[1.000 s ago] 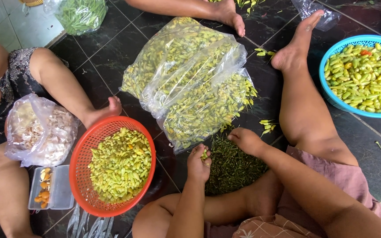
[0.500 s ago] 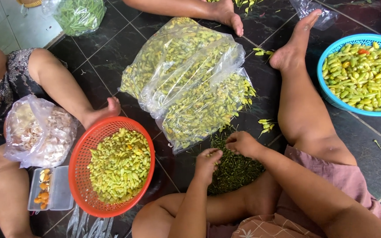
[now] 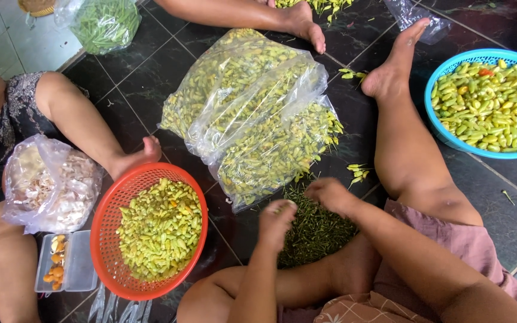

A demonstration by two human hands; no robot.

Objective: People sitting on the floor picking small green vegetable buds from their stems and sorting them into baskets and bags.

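Dark green stems heaped in a loose pile (image 3: 315,230) lie directly under both hands. The left hand (image 3: 276,220) pinches a small yellow-green chilli (image 3: 286,206); the right hand (image 3: 330,194) hovers just beside, fingers curled, contents unclear. Best to pluck cleanly, dropping stems straight down. Left of the hands sits the round red plastic basket (image 3: 106,239) of stemmed chillies; beyond them, clear plastic bags (image 3: 258,113).

Blue basket (image 3: 444,134) of green chillies far right, bag of pale peelings (image 3: 49,182) at left, small clear box (image 3: 67,263), bag of green beans (image 3: 100,24), dark tiled floor (image 3: 139,78)

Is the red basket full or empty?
Nearly full: the red basket holds a heap of yellow-green chillies almost up to its rim.
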